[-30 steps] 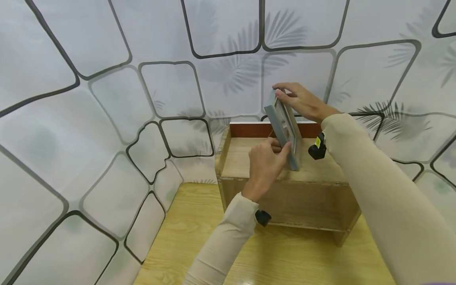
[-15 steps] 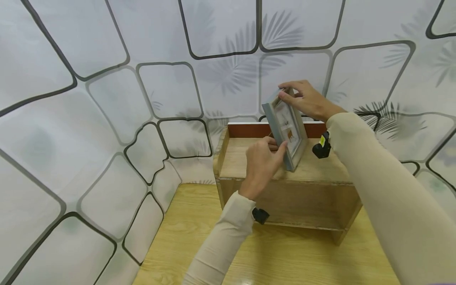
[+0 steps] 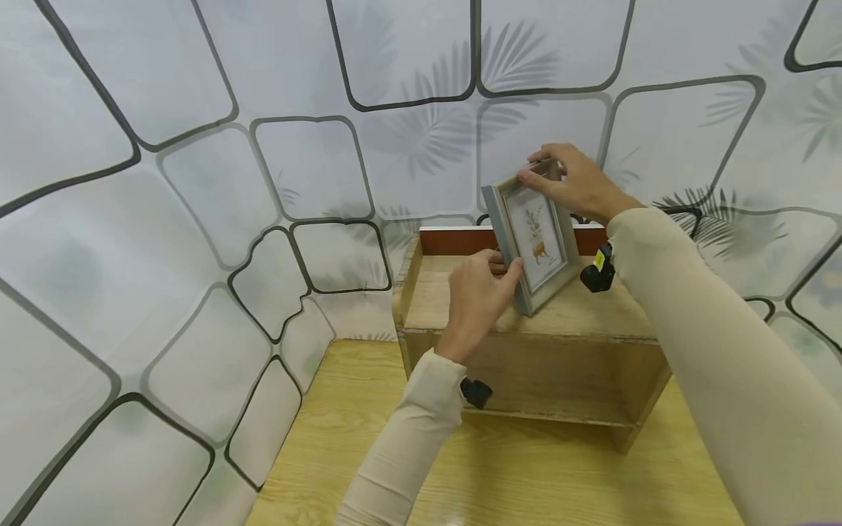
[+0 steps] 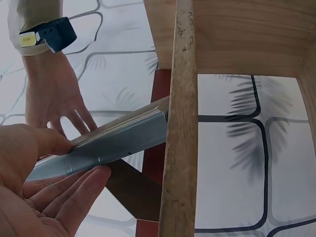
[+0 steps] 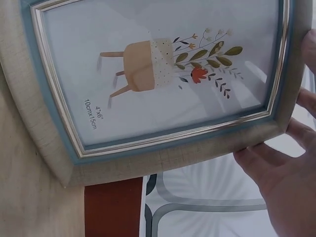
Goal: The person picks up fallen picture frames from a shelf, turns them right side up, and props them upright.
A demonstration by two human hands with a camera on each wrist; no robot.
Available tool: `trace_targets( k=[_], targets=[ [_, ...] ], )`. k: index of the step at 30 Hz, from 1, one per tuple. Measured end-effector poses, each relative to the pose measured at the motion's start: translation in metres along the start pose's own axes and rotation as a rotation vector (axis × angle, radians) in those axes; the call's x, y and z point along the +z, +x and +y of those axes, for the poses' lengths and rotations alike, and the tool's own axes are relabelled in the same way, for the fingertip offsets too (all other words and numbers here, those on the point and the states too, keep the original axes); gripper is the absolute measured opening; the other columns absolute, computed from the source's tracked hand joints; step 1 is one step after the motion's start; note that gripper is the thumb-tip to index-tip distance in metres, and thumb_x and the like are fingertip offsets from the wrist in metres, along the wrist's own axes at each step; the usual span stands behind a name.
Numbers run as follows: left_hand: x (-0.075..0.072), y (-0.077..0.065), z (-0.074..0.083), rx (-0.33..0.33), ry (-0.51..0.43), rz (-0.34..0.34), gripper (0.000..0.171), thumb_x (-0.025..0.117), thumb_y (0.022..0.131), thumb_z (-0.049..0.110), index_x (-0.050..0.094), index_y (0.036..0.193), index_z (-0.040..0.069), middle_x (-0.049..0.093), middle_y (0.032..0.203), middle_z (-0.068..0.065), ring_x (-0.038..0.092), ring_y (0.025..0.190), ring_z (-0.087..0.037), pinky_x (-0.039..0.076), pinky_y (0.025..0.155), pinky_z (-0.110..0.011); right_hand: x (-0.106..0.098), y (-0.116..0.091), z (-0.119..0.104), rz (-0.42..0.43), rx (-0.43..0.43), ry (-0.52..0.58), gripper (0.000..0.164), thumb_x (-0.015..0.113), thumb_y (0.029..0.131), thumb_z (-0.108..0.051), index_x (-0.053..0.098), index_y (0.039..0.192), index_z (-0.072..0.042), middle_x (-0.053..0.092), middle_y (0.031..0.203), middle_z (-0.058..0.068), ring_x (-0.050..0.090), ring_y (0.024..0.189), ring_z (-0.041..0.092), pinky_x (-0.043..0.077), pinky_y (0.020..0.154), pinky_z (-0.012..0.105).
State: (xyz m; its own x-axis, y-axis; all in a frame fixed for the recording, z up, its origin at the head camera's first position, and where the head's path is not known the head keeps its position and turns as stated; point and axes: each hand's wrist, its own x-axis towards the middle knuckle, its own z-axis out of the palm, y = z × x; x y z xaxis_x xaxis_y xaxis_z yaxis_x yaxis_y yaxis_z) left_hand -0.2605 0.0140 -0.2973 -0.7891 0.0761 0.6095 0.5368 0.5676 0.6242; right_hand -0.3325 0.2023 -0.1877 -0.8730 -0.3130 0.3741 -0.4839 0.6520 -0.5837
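A picture frame (image 3: 567,232), grey-beige with blue-grey sides, stands tilted over the top board of a small wooden shelf (image 3: 454,288). Its picture of an animal with flowers faces me. My left hand (image 3: 479,303) pinches its left side, thumb in front and fingers behind. At the top right corner, my right hand (image 3: 579,183) grips the upper edge, thumb on the front. A dark brown stand leg (image 4: 136,190) sticks out behind the frame in the left wrist view. Whether the lower edge touches the board throughout, I cannot tell.
The shelf has a red-brown back strip (image 3: 454,239), a raised left side and an open lower compartment (image 3: 559,376). It stands on a yellow wood-grain table (image 3: 355,409). Patterned wall covering (image 3: 316,168) closes off the back and left.
Both hands have turned the frame so that its front swings from facing right toward me. The right hand has shifted slightly right, the left hand slightly left.
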Motion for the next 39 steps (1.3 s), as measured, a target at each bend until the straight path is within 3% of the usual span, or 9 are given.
trace_targets(
  k=[5,12,17,20,24,29,33,39],
  targets=[
    [0.000,0.001,-0.001,0.006,0.019,0.002,0.028,0.071,0.096,0.024,0.075,0.102,-0.003,0.077,0.091,-0.011,0.076,0.083,-0.016,0.059,0.072,-0.026,-0.002,-0.001,-0.003,0.031,0.018,-0.061,0.070,0.056,0.100,-0.052,0.047,0.145,0.002,0.039,0.153,0.023,0.029,0.145,0.041,0.026,0.114,0.061],
    [0.002,-0.004,0.001,0.078,0.165,0.006,0.033,0.076,0.093,0.025,0.074,0.109,-0.004,0.077,0.091,-0.009,0.075,0.078,-0.015,0.059,0.076,-0.032,-0.005,-0.004,-0.004,0.068,0.043,-0.108,0.075,0.057,0.098,-0.056,0.049,0.144,0.002,0.041,0.152,0.025,0.031,0.145,0.042,0.026,0.115,0.061],
    [0.003,-0.003,-0.001,0.077,0.131,0.003,0.030,0.077,0.092,0.021,0.074,0.109,-0.004,0.077,0.092,-0.010,0.075,0.078,-0.015,0.059,0.074,-0.030,-0.006,-0.006,-0.005,0.108,0.080,-0.139,0.084,0.057,0.096,-0.061,0.045,0.147,0.005,0.039,0.153,0.027,0.032,0.144,0.044,0.026,0.116,0.059],
    [0.004,-0.002,-0.003,0.080,0.122,0.012,0.026,0.076,0.093,0.020,0.075,0.106,-0.003,0.077,0.089,-0.009,0.072,0.070,-0.014,0.056,0.067,-0.027,-0.006,-0.007,-0.004,0.133,0.095,-0.156,0.087,0.057,0.095,-0.063,0.045,0.147,0.006,0.040,0.153,0.027,0.033,0.143,0.044,0.026,0.116,0.059],
    [0.003,-0.001,-0.005,0.082,0.113,0.020,0.024,0.076,0.093,0.018,0.075,0.104,-0.003,0.077,0.087,-0.010,0.070,0.065,-0.015,0.055,0.063,-0.027,-0.005,-0.008,-0.002,0.176,0.100,-0.172,0.084,0.058,0.095,-0.062,0.050,0.143,0.006,0.044,0.150,0.027,0.036,0.142,0.044,0.028,0.116,0.057],
    [0.005,0.001,-0.006,0.079,0.098,0.023,0.025,0.074,0.094,0.015,0.074,0.109,-0.006,0.077,0.091,-0.012,0.074,0.077,-0.019,0.059,0.071,-0.030,-0.007,-0.009,0.000,0.247,0.120,-0.214,0.077,0.057,0.097,-0.060,0.056,0.140,0.004,0.049,0.148,0.025,0.041,0.140,0.044,0.031,0.114,0.059],
    [0.006,0.003,-0.008,0.086,0.101,0.035,0.020,0.073,0.095,0.012,0.075,0.106,-0.005,0.077,0.092,-0.012,0.074,0.077,-0.019,0.058,0.070,-0.030,-0.008,-0.011,0.001,0.288,0.134,-0.241,0.073,0.057,0.098,-0.058,0.059,0.138,0.003,0.052,0.145,0.025,0.042,0.139,0.044,0.031,0.112,0.063],
    [0.008,0.006,-0.011,0.103,0.193,0.050,0.014,0.071,0.096,0.014,0.075,0.093,0.002,0.077,0.090,-0.010,0.074,0.076,-0.021,0.058,0.069,-0.036,-0.006,-0.012,0.003,0.341,0.147,-0.260,0.069,0.060,0.097,-0.056,0.063,0.134,0.002,0.056,0.140,0.025,0.045,0.136,0.044,0.029,0.110,0.067]
  ],
)
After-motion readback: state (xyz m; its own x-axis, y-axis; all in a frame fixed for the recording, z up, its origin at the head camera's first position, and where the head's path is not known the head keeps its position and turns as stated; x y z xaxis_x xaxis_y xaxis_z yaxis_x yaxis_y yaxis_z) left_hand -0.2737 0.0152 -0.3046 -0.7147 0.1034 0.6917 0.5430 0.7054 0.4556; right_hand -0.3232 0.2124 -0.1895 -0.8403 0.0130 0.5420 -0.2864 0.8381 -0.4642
